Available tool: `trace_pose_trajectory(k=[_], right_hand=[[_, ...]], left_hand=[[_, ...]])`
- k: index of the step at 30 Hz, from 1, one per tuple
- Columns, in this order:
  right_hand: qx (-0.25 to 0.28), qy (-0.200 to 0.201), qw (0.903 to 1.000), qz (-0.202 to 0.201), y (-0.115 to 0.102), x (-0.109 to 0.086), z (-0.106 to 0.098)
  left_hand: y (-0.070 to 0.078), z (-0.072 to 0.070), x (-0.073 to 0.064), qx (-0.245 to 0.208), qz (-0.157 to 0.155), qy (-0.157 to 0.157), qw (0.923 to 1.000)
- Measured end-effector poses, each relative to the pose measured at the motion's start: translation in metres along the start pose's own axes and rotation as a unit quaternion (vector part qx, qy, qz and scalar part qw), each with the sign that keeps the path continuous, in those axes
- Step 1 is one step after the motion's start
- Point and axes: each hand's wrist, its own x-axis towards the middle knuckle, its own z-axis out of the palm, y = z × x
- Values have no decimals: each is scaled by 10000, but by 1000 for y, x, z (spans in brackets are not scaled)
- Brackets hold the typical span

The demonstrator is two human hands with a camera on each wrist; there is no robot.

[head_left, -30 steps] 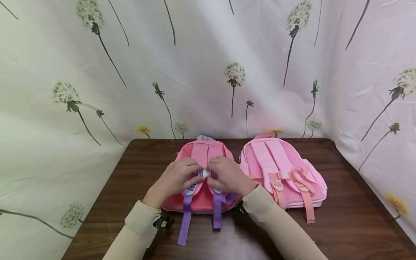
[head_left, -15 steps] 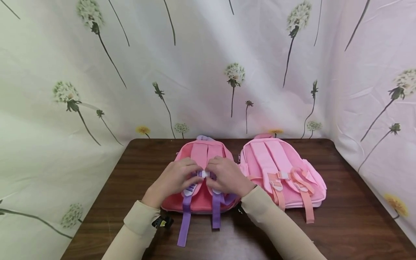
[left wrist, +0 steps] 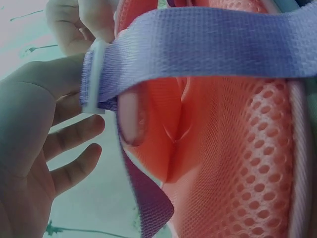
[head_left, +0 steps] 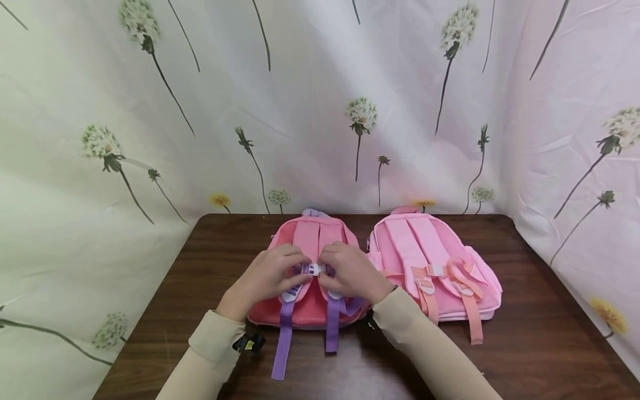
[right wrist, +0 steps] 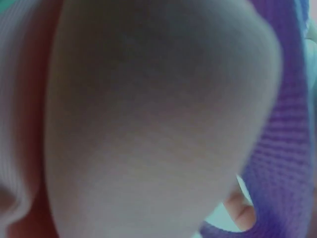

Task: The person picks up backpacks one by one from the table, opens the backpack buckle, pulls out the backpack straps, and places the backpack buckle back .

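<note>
A coral-pink backpack (head_left: 272, 311) lies with its shoulder straps facing up. Across those straps runs a white side-release buckle (head_left: 315, 269) on purple webbing. My left hand (head_left: 272, 272) pinches the buckle's left end, thumb below and fingers above. From the other side my right hand (head_left: 352, 271) pinches the right end. In the left wrist view, a wide purple strap (left wrist: 208, 42) passes through a white plastic piece (left wrist: 96, 77) beside my fingers. A close, blurred part of my right hand (right wrist: 163, 119) fills most of the right wrist view, with purple webbing (right wrist: 287, 109) beside it.
To the right lies a light-pink backpack (head_left: 480, 300), with orange webbing and a fastened buckle (head_left: 436, 270). Two loose purple strap ends (head_left: 283, 350) hang toward the front of the dark wooden table (head_left: 180, 322). A flower-printed curtain (head_left: 320, 111) stands behind.
The white buckle between my fingers has tilted, and its slotted left part now shows. Both hands have stayed nearly in place, and both backpacks lie as before.
</note>
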Motion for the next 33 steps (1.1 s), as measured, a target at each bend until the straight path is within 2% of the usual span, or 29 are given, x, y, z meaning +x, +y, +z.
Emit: trace_pose_trajectory(k=[6,13,20,28,33], right_hand=[[-93,-122,9997,195,-4,-1,-3],[-308,-401,9981,358,-7,-2,-6],[-282,-578,9963,561,-6,-5,-8],[-52,-869,9927,831,-6,-7,-9],[37,-946,9929,718,-4,-7,-10]], left_hand=[[-1,1,0,-1,-2,68,10000],[0,-4,-2,-122,-282,-102,9995],[0,-2,-3,-209,-291,-288,9989],[-3,0,-3,-206,-433,-18,9988],[-4,-2,0,-331,-421,92,9985]])
